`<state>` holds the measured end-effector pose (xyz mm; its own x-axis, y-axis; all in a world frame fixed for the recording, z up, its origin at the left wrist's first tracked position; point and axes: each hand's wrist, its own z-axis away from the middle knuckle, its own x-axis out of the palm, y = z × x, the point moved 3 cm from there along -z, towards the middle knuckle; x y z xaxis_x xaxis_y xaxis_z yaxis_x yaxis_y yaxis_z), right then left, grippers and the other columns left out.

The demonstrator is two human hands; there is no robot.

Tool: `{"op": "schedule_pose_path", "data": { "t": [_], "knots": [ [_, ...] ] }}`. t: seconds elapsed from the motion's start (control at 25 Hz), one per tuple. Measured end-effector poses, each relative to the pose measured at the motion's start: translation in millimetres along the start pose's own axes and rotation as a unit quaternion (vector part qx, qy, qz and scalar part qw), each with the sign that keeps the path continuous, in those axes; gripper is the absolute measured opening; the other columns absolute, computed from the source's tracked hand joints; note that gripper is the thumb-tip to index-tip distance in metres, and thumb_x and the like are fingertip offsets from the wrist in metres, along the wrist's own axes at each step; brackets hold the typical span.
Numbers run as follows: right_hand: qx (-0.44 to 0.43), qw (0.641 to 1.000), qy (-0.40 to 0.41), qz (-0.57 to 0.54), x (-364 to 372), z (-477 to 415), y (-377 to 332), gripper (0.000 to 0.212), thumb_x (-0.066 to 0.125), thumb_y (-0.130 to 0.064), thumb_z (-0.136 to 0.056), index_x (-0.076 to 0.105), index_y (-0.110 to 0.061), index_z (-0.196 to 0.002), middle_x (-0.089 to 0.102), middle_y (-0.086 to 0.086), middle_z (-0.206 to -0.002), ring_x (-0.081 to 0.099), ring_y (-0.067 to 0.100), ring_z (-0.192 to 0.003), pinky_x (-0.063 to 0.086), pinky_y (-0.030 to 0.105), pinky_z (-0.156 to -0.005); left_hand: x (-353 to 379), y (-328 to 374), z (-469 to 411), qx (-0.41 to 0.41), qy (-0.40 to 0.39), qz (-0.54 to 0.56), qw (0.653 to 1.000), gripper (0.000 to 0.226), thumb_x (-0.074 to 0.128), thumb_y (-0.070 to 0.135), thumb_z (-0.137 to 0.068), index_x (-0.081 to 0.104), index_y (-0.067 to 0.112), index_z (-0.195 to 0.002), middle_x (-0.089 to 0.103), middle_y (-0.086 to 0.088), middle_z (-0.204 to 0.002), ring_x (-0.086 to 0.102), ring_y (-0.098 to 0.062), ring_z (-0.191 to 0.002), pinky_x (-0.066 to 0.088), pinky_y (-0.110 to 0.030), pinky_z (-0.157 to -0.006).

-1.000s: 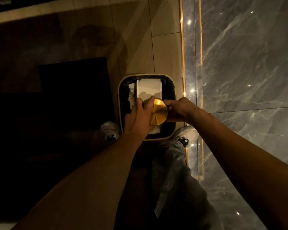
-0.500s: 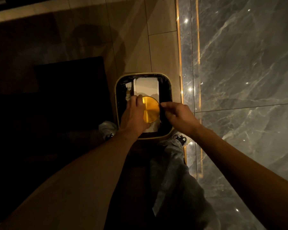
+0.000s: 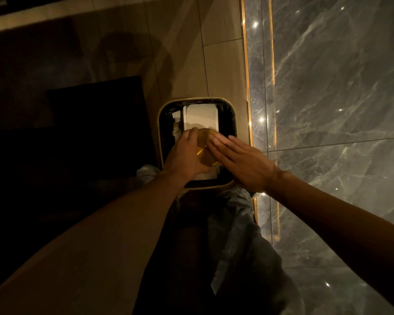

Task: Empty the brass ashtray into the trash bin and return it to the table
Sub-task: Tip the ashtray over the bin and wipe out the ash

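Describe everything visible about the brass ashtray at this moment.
The brass ashtray shows as a round, gold-coloured metal disc with a shiny, brushed-looking face, slightly blurred. It seems turned bottom-up, so its hollow is hidden. It is held in the air over the open trash bin, above white paper waste. The left hand grips its left edge, thumb over the top. The right hand lies flat, fingers extended across its right side.

Dim room — beige floor tiles (image 3: pixel 223 69), grey veined marble (image 3: pixel 339 87) beyond a brass strip (image 3: pixel 246 87), dark mat (image 3: pixel 96 105)
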<state>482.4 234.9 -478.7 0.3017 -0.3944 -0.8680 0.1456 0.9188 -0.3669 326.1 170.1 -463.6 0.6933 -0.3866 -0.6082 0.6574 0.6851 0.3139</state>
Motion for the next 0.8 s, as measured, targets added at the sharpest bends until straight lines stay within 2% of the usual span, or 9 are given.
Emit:
{"op": "schedule_pose_path", "data": {
  "t": [0.16, 0.36, 0.48, 0.64, 0.8],
  "knots": [
    [0.004, 1.000, 0.004, 0.022, 2, 2, -6, 0.076, 0.051, -0.015, -0.086, 0.014, -0.005, -0.153, 0.013, 0.018, -0.160, 0.011, 0.031, -0.148, 0.011, 0.044, -0.119, 0, 2, 1, -0.009, 0.002, -0.004, 1.000, 0.112, 0.089, 0.034, -0.062, 0.024, 0.013, -0.151, 0.031, -0.006, -0.155, 0.036, -0.028, -0.139, 0.037, -0.038, -0.108],
    [0.027, 0.999, 0.019, -0.013, 5, -3, -18, 0.082, 0.060, -0.011, -0.084, 0.015, -0.006, -0.152, 0.013, 0.017, -0.159, 0.013, 0.030, -0.148, 0.011, 0.044, -0.118, -4, 3, 1, -0.009, 0.000, -0.015, 1.000, 0.109, 0.089, 0.030, -0.063, 0.025, 0.013, -0.150, 0.032, -0.006, -0.155, 0.039, -0.030, -0.138, 0.038, -0.040, -0.106],
    [0.050, 0.998, 0.016, -0.027, 11, -6, -20, 0.081, 0.056, -0.011, -0.086, 0.010, -0.006, -0.153, 0.009, 0.016, -0.160, 0.010, 0.030, -0.149, 0.010, 0.044, -0.120, -3, 2, 2, -0.007, -0.014, -0.012, 1.000, 0.110, 0.089, 0.030, -0.063, 0.025, 0.013, -0.150, 0.031, -0.006, -0.155, 0.038, -0.030, -0.138, 0.038, -0.039, -0.107],
    [0.030, 0.999, 0.000, -0.029, 12, -10, -18, 0.078, 0.049, -0.015, -0.088, 0.008, -0.007, -0.154, 0.008, 0.017, -0.162, 0.007, 0.031, -0.150, 0.012, 0.046, -0.121, -4, 0, 4, -0.007, -0.017, -0.015, 1.000, 0.110, 0.090, 0.030, -0.062, 0.026, 0.012, -0.149, 0.032, -0.006, -0.155, 0.039, -0.030, -0.137, 0.039, -0.039, -0.106],
    [0.032, 0.999, 0.008, -0.019, 11, -11, -14, 0.078, 0.053, -0.015, -0.088, 0.011, -0.007, -0.153, 0.010, 0.017, -0.161, 0.009, 0.030, -0.149, 0.013, 0.045, -0.121, -1, 0, 3, -0.010, -0.023, -0.021, 0.999, 0.112, 0.090, 0.032, -0.061, 0.024, 0.013, -0.150, 0.031, -0.005, -0.155, 0.039, -0.029, -0.138, 0.038, -0.040, -0.108]
  ]
}}
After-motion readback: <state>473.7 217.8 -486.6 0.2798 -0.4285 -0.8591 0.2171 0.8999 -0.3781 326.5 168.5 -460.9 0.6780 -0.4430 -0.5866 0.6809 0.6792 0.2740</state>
